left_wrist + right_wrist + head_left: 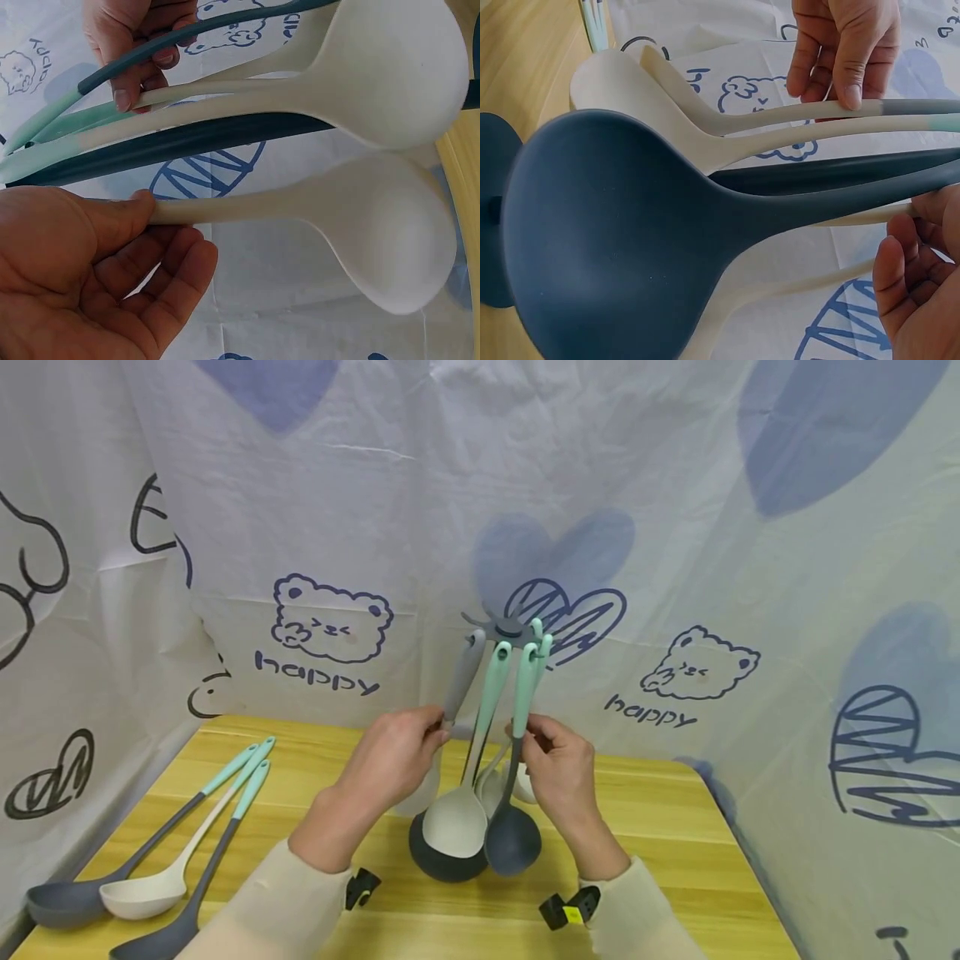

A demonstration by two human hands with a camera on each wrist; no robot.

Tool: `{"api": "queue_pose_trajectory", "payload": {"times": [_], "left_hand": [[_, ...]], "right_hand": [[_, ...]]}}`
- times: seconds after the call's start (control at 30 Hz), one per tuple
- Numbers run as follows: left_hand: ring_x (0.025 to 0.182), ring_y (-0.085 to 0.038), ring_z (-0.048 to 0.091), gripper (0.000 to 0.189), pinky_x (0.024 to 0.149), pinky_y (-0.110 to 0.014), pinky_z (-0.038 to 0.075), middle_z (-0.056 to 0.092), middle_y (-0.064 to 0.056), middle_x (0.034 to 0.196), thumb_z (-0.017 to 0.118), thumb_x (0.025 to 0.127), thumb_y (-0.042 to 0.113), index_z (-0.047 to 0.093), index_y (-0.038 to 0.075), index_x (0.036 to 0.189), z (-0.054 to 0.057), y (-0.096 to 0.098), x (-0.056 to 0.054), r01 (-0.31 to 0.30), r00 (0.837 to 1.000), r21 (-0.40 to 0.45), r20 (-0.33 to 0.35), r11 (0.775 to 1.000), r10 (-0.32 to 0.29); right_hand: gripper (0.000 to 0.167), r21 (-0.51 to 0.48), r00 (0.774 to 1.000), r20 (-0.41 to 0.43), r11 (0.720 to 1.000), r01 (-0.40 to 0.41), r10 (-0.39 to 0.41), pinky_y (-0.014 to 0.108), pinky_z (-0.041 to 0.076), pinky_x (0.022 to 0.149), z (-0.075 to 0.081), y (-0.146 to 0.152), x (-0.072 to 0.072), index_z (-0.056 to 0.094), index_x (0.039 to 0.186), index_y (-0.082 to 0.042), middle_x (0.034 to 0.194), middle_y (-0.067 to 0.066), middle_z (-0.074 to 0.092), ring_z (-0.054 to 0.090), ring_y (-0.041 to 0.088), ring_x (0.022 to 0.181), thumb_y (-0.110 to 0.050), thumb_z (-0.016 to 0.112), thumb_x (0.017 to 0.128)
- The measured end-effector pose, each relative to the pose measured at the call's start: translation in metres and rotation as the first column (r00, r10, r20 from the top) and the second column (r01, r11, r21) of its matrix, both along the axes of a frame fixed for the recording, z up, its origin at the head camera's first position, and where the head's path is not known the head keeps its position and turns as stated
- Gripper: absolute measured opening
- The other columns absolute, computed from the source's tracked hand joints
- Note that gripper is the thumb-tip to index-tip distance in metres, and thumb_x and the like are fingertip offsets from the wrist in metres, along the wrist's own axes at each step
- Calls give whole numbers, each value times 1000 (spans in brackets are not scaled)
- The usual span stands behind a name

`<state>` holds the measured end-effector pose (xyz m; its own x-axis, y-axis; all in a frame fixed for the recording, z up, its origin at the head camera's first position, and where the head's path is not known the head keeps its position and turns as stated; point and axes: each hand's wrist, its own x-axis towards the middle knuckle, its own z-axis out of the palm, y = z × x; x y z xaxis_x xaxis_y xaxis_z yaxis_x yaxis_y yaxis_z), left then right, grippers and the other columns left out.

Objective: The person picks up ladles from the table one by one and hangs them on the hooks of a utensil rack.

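Observation:
A dark rotating-style utensil stand (508, 627) with hooks at its top rises from a round dark base (446, 867). Ladles hang around it. My left hand (401, 747) pinches a cream ladle (390, 232) with a grey handle (463, 672), on the stand's left side. At the front hang a cream ladle (453, 822) and a dark ladle (513, 843), both with mint handles. My right hand (558, 768), beside the dark ladle's handle, pinches the shaft of another cream ladle (172, 93) behind it. The dark ladle partly hides those fingers in the right wrist view.
On the left of the wooden table (660, 860) lie a dark ladle (67, 902), a cream ladle (146, 893) and a second dark ladle (161, 939), mint handles pointing away. A printed white curtain (420, 527) hangs behind and along both sides.

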<state>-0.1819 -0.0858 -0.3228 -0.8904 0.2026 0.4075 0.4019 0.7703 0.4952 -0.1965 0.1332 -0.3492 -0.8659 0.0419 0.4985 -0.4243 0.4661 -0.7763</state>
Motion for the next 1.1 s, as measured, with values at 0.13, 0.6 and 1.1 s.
{"api": "queue_pose_trajectory", "payload": {"times": [0.13,0.6,1.1], "left_hand": [[73,-15,62,10,67,-33,54,73,-2,88,68,105,16,71,10,98,1,-1,-1,26,999,20,43,999,-26],[66,-14,57,14,57,-29,48,75,-2,88,67,105,21,76,10,103,6,1,3,60,997,104,36,993,-64],[71,-15,61,18,61,-28,52,77,-3,94,68,105,23,76,9,112,9,3,3,35,993,110,104,993,-46]], "right_hand": [[16,4,1000,0,1000,7,-7,22,53,58,0,1,0,84,106,-12,87,8,79,66,17,63,-8,69,101],[12,-24,1000,-19,1000,19,-19,21,53,59,3,-2,0,84,104,-10,91,9,79,64,12,63,-11,74,99],[11,-27,999,-22,999,24,-24,21,52,58,0,0,0,84,104,-10,83,10,77,61,10,60,-12,75,98]]}}
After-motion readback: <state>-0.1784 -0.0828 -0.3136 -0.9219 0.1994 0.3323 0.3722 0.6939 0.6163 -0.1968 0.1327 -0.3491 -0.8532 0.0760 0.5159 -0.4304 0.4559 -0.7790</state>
